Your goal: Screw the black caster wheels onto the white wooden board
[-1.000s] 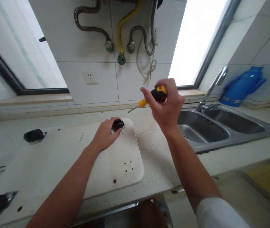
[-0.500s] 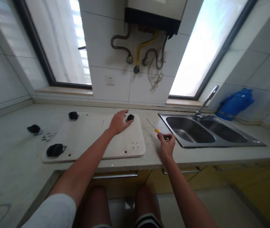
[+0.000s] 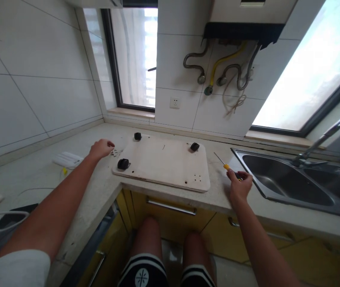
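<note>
A flat, pale board (image 3: pixel 160 161) with rounded corners lies on the counter. Black caster wheels stand at three of its corners: back left (image 3: pixel 138 136), front left (image 3: pixel 123 164) and back right (image 3: pixel 195 147). Its front right corner shows only small holes. My left hand (image 3: pixel 101 149) is left of the board, fingers curled, beside a scatter of small screws (image 3: pixel 115 153); whatever it holds is hidden. My right hand (image 3: pixel 240 184) grips a screwdriver (image 3: pixel 226 166) with a yellow and black handle, over the counter right of the board, its shaft pointing up and left.
A double steel sink (image 3: pixel 277 169) with a tap (image 3: pixel 322 139) is set into the counter on the right. At left lie a white object (image 3: pixel 67 159) and a dark item with a white cord (image 3: pixel 8 223). Yellow cabinets (image 3: pixel 170 215) stand below the counter edge.
My left hand has left the back right caster and moved left to the screws, where a loose black caster lay; that caster is now out of sight. The view has swung left.
</note>
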### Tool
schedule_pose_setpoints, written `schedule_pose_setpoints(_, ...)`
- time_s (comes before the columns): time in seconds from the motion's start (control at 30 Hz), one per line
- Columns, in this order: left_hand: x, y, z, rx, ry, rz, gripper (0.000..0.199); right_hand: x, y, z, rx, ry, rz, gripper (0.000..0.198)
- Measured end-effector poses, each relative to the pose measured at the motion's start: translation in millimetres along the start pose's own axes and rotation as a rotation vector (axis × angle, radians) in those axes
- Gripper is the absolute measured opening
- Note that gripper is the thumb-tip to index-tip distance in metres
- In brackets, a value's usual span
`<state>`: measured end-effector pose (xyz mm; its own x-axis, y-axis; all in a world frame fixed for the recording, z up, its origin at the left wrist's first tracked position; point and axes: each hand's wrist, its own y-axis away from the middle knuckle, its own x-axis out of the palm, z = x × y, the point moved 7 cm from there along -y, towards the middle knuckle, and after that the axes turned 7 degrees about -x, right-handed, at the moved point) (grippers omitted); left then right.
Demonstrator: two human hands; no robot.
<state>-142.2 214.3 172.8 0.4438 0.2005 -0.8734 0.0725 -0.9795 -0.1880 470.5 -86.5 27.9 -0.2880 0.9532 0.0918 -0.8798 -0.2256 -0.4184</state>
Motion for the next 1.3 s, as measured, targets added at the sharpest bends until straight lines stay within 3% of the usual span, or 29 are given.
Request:
schedule_pose_setpoints(0.07,11.3,4.2,29.0,-0.045,-0.03,0.033,0.015,0.2,0.1,-0.1,0.007,-0.001,-0.004,0.032)
schedule_pose_setpoints(0.13,27.7,9.3,42.7,-0.054,-0.038,0.051,0.02,0.5,0.5,0.2,0.014,-0.003,-0.008,0.034)
schedule_pose_setpoints(0.3,55.8,12.3,46.3,-0.046,-0.037,0.037,0.027,0.1,2.7,2.7,0.027,-0.004,-0.012,0.04)
schedule_pose_setpoints(0.47,58.3,9.6,44.6,-0.007,0.017,0.006,0.024,0.0,5.4,5.9,0.03,-0.01,-0.005,0.039)
schedule_pose_setpoints(0.67,44.2,17.1,31.4,0.025,0.182,-0.072,0.045,0.7,6.7,14.6,0.04,-0.036,-0.003,0.041)
schedule_pose_setpoints(0.8,24.4,31.1,1.0,0.047,0.387,-0.144,0.037,-0.9,14.3,30.9,0.027,-0.09,-0.004,0.038)
schedule_pose_setpoints(0.93,19.5,68.0,-57.1,0.149,0.614,-0.069,0.046,-11.0,57.2,62.9,-0.024,-0.201,0.011,0.033)
schedule_pose_setpoints(1.03,23.7,119.5,-110.7,0.222,0.928,0.146,0.054,-27.1,113.9,96.4,-0.072,-0.304,0.068,0.047)
schedule_pose_setpoints(1.13,23.6,179.7,-156.9,0.214,1.237,0.397,0.06,-50.4,166.2,131.9,-0.13,-0.365,0.124,0.042)
schedule_pose_setpoints(1.3,15.2,255.6,-201.2,0.17,1.447,0.759,0.049,-81.9,201.5,176.8,-0.249,-0.388,0.189,0.034)
